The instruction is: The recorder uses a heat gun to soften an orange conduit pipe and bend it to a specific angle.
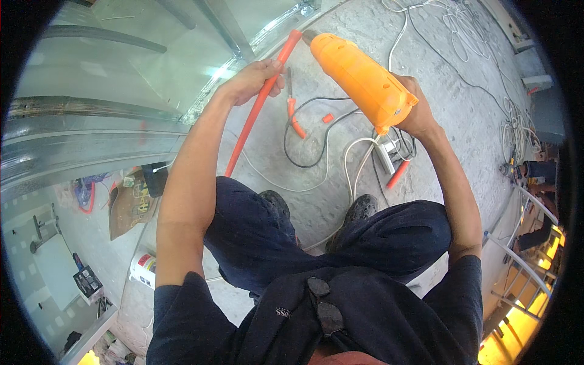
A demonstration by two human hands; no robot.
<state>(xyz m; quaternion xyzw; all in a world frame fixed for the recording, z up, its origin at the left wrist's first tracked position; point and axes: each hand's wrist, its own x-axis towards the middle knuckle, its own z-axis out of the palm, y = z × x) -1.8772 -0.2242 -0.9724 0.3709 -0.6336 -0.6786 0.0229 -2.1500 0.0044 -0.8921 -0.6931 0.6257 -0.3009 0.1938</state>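
Note:
My left hand is closed round a long orange plastic pipe near its upper end; the pipe slants down toward my left knee. My right hand grips an orange heat gun, its fingers mostly hidden behind the body. The gun's dark nozzle faces the pipe's flared upper end, very close to it; whether they touch I cannot tell. Below the left hand, on the concrete floor, lies a narrow-bladed hand tool with an orange handle. A short orange pipe offcut is beside it.
Between my feet and right hand are a white power strip, looping cables and another orange pipe piece. Metal framing stands at left. A white bucket is by my left elbow. Coiled cables lie far right; a metal ladder-like frame stands lower right.

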